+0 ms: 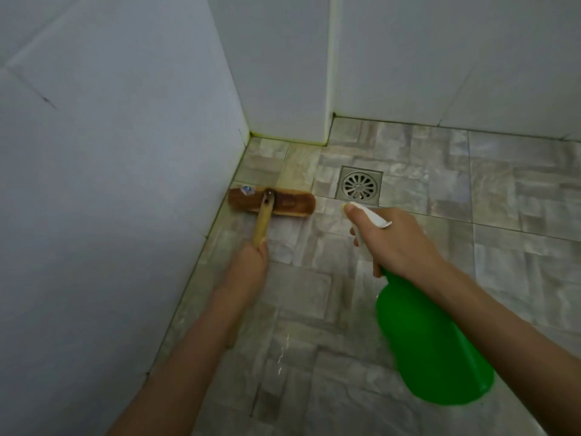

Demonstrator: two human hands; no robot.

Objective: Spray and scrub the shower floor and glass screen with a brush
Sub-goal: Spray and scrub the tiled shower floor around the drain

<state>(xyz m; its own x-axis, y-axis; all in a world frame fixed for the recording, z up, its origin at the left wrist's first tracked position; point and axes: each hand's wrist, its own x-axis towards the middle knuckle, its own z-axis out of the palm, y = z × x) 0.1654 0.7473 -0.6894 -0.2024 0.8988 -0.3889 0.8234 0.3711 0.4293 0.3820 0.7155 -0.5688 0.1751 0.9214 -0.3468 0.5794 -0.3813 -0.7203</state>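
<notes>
The left grip (pixel 251 262) is curled round the wooden handle of the brush (pixel 272 201). The brush head lies flat on the shower floor (pixel 518 190), at nine o'clock from the drain (pixel 360 185) and touching the foot of the grey wall (pixel 110 184). The right grip (pixel 399 240), at five o'clock from the drain, is wrapped round the neck of the green spray bottle (pixel 434 347). One finger lies along the white spray head, which points toward eleven o'clock. A good scrub likely means wetting the tiles by the brush first, then pressing down and stroking along the wall joint. The glass screen is not in view.
</notes>
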